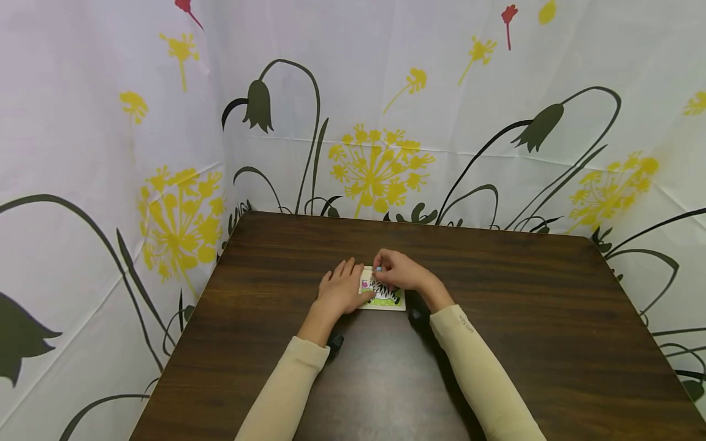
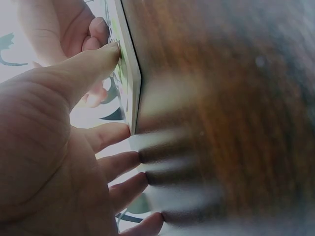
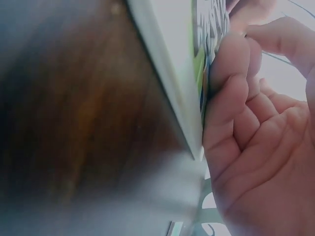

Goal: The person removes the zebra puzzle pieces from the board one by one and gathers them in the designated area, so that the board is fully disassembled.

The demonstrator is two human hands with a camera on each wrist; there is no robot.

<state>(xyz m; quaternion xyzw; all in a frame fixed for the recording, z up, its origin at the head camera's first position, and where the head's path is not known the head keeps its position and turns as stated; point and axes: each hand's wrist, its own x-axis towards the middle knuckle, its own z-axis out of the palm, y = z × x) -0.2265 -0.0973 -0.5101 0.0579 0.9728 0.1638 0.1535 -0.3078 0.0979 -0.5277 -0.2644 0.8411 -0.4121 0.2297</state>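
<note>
A flat board with a cream rim and a zebra picture on a green and white ground lies on the table. My left hand rests flat at its left side, fingers stretched out; the thumb presses on the board's face and the fingertips touch the tabletop. Over the board's upper part, my right hand pinches a small light-blue piece between thumb and forefinger. Its other fingers are curled against the picture. Most of the piece is hidden by the fingers, so its exact kind cannot be told.
The dark brown wooden table extends around the board on all sides. Behind it and at both sides hangs a white curtain printed with flowers. Black wrist devices sit under both forearms.
</note>
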